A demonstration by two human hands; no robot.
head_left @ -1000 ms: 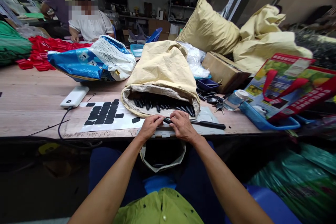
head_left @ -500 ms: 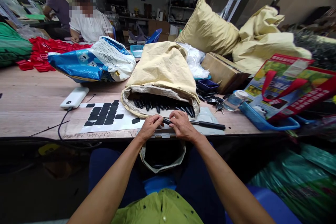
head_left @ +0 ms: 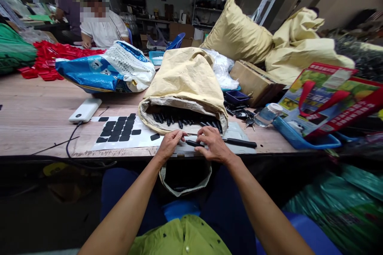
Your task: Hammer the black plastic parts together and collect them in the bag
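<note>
My left hand [head_left: 170, 144] is at the table's front edge, thumb and fingers pinched together; what lies between them is too small to make out. To its right, a short black pen-like piece [head_left: 192, 143] points toward it, with the other end between the curled thumb and fingers of my right hand [head_left: 214, 143]. Just behind both hands, the open mouth of a cream cloth sack [head_left: 182, 75] faces me, with several similar black pieces [head_left: 180, 123] inside. A long black-handled tool [head_left: 241, 143] lies right of my right hand.
A white sheet with black stickers [head_left: 118, 129] and a white power bank [head_left: 85, 110] lie left. Behind them is a blue-white bag [head_left: 104, 67]. A clear jar [head_left: 268, 114] and blue tray [head_left: 308, 139] stand right. An open bag [head_left: 185, 191] hangs below the edge. Two people sit far left.
My hands have drawn slightly apart. The left fingers have come off the black piece's end, and the right hand's fingers have spread a little around it.
</note>
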